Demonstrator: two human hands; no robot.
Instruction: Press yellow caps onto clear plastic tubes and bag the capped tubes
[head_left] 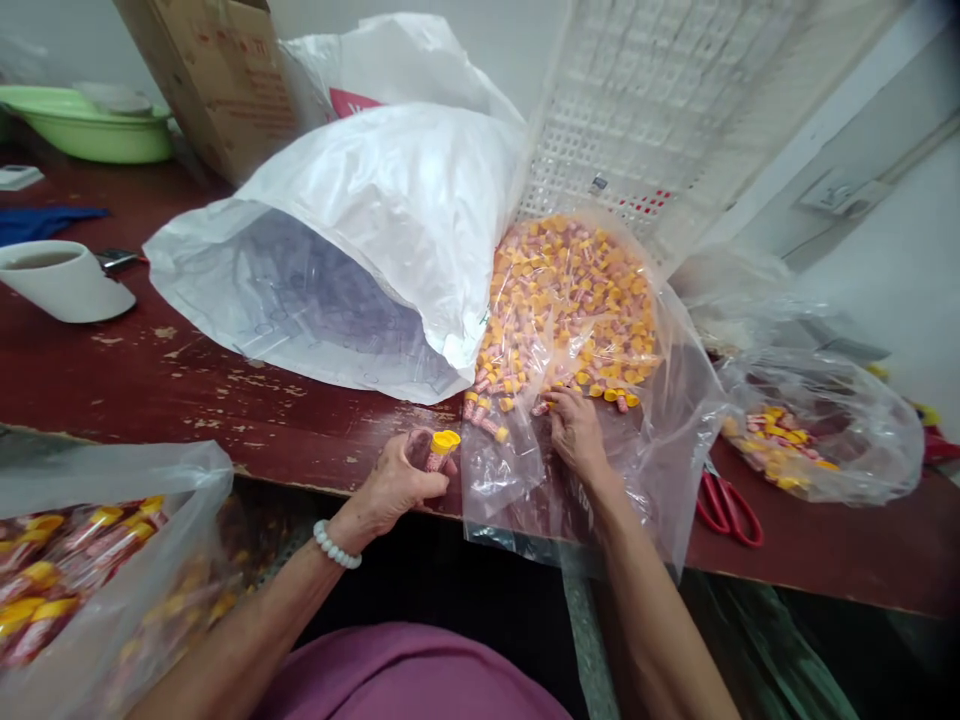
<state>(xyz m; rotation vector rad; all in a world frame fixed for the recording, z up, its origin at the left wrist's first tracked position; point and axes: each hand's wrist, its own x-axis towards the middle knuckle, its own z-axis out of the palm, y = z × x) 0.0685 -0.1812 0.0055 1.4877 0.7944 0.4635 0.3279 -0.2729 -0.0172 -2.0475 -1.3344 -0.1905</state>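
Note:
My left hand (pixel 394 482), with a pale bead bracelet on its wrist, is closed around a small clear tube with a yellow cap (pixel 445 441) and pinkish contents. It is above the table's front edge, below the mouth of a large white sack (pixel 382 190). My right hand (pixel 576 432) lies at the opening of a clear plastic bag (pixel 510 490). Its fingertips are pinched at a small yellow-capped tube (pixel 541 408); the bag film partly blurs this contact. Many similar yellow-capped tubes (pixel 570 290) fill the bag's far part.
Red-handled scissors (pixel 731 508) and another clear bag of pieces (pixel 840 430) lie right. At lower left is an open bag of larger yellow-capped tubes (pixel 97 540). A white cup (pixel 67 285), green basin (pixel 112 135), carton (pixel 225 85) and white plastic crate (pixel 637 120) stand around.

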